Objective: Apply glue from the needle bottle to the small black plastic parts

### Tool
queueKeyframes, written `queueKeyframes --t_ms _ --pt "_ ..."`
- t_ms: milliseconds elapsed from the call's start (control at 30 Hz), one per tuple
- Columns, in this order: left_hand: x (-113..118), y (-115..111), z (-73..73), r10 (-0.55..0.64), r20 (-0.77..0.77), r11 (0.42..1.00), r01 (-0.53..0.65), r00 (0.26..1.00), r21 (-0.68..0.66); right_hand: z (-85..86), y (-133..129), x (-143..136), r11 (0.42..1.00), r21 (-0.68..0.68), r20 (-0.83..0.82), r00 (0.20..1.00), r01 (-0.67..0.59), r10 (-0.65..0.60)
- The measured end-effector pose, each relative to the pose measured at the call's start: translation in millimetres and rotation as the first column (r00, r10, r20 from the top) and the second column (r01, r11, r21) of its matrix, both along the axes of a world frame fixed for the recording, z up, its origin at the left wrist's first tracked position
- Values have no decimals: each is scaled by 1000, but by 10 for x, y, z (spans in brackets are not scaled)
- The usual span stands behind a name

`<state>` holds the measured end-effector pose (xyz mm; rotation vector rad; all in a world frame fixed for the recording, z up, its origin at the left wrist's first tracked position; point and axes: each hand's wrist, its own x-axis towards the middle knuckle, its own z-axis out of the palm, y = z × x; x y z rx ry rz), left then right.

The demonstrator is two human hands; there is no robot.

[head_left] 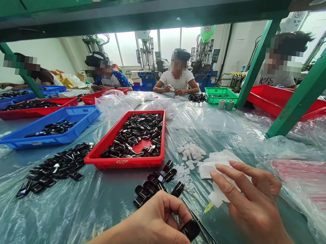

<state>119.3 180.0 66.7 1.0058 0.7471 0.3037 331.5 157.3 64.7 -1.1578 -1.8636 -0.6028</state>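
My left hand (pixel 165 225) is closed round a small glossy black plastic part (pixel 190 230), pinched between thumb and fingers. To the right, my right hand (pixel 255 204) reaches over crumpled white tissue (pixel 215 164) with its fingers stretched out and apart. Whether its fingertips touch the tissue I cannot tell. A pair of thin metal tweezers (pixel 211 238) lies between my hands, partly hidden by the left one. Loose black parts (pixel 150 186) lie just beyond my left hand, next to small white bits (pixel 184 176) and white chunks (pixel 191 152). Yellow-green scraps (pixel 209 207) lie close by.
A red tray (pixel 123 164) of black parts stands ahead, with a blue tray (pixel 48 139) and a pile of black parts (pixel 56 168) to its left. Plastic film covers the table. A green shelf frame (pixel 314 73) crosses overhead and right. Several people sit around the table.
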Motion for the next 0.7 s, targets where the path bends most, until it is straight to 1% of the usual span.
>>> queueKeyframes --t_ms 233,433,700 --pt "-8 -3 -9 5 -25 1000 -5 1000 -2 -43 10 66 999 2 104 994 -32 32" --pt "1 -11 0 9 -20 1000 -9 1000 -6 -26 4 41 1000 3 56 998 -29 29" --pt "0 15 -24 3 -7 1000 -3 1000 -10 -27 15 29 1000 28 68 998 1 -2"
